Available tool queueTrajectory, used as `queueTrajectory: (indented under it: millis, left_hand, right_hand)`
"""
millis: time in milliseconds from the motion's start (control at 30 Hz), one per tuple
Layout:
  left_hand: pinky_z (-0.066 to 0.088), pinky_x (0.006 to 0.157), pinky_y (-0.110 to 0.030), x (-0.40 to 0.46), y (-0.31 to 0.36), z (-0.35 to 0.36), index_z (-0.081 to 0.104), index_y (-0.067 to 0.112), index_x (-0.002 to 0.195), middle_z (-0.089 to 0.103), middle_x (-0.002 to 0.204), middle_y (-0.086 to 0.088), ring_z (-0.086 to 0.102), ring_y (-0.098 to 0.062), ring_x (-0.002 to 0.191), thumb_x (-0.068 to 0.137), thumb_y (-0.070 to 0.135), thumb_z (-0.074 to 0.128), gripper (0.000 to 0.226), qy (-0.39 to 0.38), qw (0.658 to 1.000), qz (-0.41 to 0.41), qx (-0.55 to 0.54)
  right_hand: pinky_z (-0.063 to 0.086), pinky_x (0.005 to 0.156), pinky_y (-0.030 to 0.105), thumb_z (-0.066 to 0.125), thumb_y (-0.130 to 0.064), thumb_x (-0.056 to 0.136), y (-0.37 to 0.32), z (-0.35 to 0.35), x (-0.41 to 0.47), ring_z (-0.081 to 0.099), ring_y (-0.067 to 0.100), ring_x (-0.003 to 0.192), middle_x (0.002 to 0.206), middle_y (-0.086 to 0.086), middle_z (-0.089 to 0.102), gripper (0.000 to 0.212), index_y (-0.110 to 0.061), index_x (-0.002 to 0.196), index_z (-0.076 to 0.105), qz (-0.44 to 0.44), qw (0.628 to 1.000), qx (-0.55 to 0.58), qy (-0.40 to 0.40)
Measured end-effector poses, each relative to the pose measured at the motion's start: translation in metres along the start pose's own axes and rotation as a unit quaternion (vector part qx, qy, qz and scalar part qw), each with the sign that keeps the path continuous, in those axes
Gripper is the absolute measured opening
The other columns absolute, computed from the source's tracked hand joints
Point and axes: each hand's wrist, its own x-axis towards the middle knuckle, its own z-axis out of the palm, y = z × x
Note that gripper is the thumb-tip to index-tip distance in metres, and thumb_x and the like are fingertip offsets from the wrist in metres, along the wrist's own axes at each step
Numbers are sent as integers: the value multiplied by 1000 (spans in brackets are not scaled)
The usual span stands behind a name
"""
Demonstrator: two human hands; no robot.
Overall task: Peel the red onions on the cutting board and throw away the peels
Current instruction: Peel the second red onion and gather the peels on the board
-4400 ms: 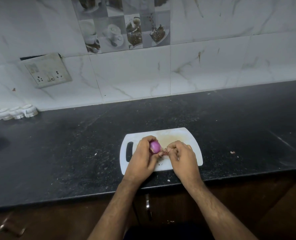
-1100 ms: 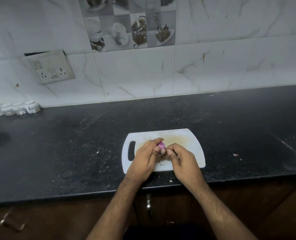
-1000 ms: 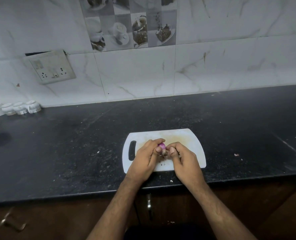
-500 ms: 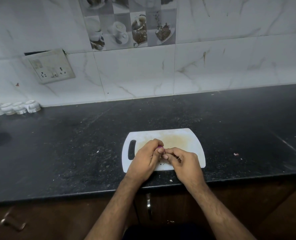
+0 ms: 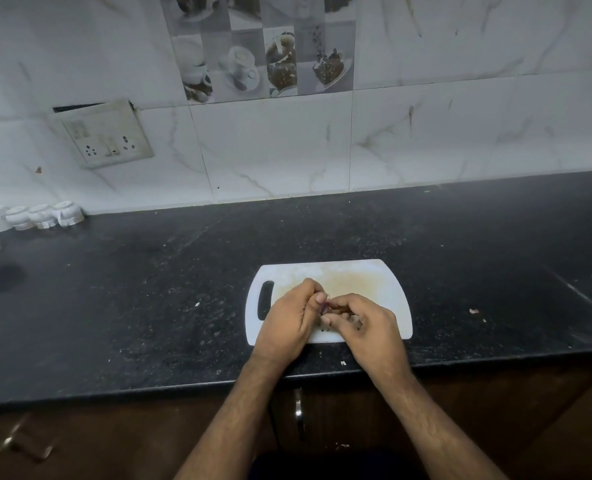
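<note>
Both hands low over cutting board so peel scraps drop there: left hand cupping red onion, nearly hidden, right hand pinching skin.

A white plastic cutting board with a slot handle at its left end lies near the front edge of the black speckled stone surface. Over the board's near half, the left hand curls around a small red onion, of which only a sliver of purple shows between the fingertips. The right hand meets it from the right, fingers pinching at the onion. Far left by the white marble-tile wall stand four small white cups. A white switch-and-socket plate hangs tilted above them.
</note>
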Motion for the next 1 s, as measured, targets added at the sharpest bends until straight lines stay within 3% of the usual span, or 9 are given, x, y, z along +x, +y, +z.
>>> queueTrajectory:
  millis: [67, 200, 300, 367, 533, 700, 800, 933, 1000]
  left_hand:
    - [53, 74, -31, 0, 0, 0, 56, 28, 98, 67, 87, 12, 65, -6, 86, 103, 63, 32, 42, -5, 1000, -1, 9]
    - [55, 75, -39, 0, 0, 0, 56, 29, 101, 66, 89, 10, 66, -10, 86, 102, 64, 39, 39, 1, 1000, -3, 4]
    - [51, 82, -26, -1, 1, 0, 54, 27, 122, 63, 102, 15, 61, -4, 95, 100, 60, 50, 40, -6, 1000, -2, 27]
    - [45, 88, -18, -1, 1, 1, 46, 21, 138, 58, 114, 14, 56, -1, 101, 98, 54, 60, 54, -16, 999, -2, 44]
    - [48, 92, -21, 1, -5, 3, 41, 18, 137, 56, 126, 6, 56, -6, 109, 94, 39, 72, 58, -13, 998, 16, 52]
    - [49, 103, -30, -1, -2, 4, 48, 15, 135, 56, 131, 3, 53, -9, 121, 98, 22, 67, 42, 13, 998, 33, 49]
    - [48, 106, -31, -1, 0, 5, 47, 15, 139, 55, 135, 3, 54, -7, 123, 99, 14, 64, 43, 4, 999, 21, 34]
    - [53, 96, -30, 0, 11, 7, 45, 20, 134, 57, 128, 7, 61, -5, 109, 97, 6, 65, 45, 14, 1000, 7, 8]
    - [54, 92, -26, 3, 18, 9, 43, 27, 133, 58, 125, 9, 63, -5, 109, 95, 3, 66, 49, 21, 1000, 10, -5]
  right_hand:
    - [51, 75, 10, 79, -21, 88, 3, 1, -1, 67, 1, 88, 85, -17, 72, 4, -23, 90, 76, -25, 999, -24, 3]
    - [44, 68, 8, 70, -17, 96, 7, 0, 3, 65, 1, 84, 81, -16, 70, 17, -27, 83, 66, -36, 999, -35, 17]
    - [56, 75, 25, 55, -23, 105, 16, 2, 8, 69, 3, 84, 87, -11, 73, 11, -28, 95, 60, 3, 998, -40, 39]
    - [59, 79, 33, 47, -25, 108, 19, 3, 10, 70, 5, 88, 90, -9, 73, 15, -28, 102, 60, 20, 998, -28, 51]
    - [54, 81, 19, 53, -44, 102, 12, -3, 10, 64, -4, 95, 105, -17, 71, 29, -29, 124, 66, 23, 999, 7, 44]
    - [50, 76, 11, 71, -33, 96, 16, 0, 12, 63, 2, 92, 101, -14, 70, 23, -31, 119, 70, 8, 999, 10, 34]
    - [45, 80, 4, 74, -29, 94, 15, -1, 13, 62, -5, 98, 111, -19, 66, 31, -32, 124, 67, 1, 999, 2, 32]
    - [49, 90, 9, 74, -19, 94, 11, -7, 14, 62, -6, 103, 122, -20, 66, 43, -30, 134, 64, 11, 999, 35, -34]
    - [50, 84, 10, 76, -19, 92, 12, -18, 17, 65, -3, 94, 115, -18, 70, 41, -28, 131, 67, 31, 998, 34, -40]
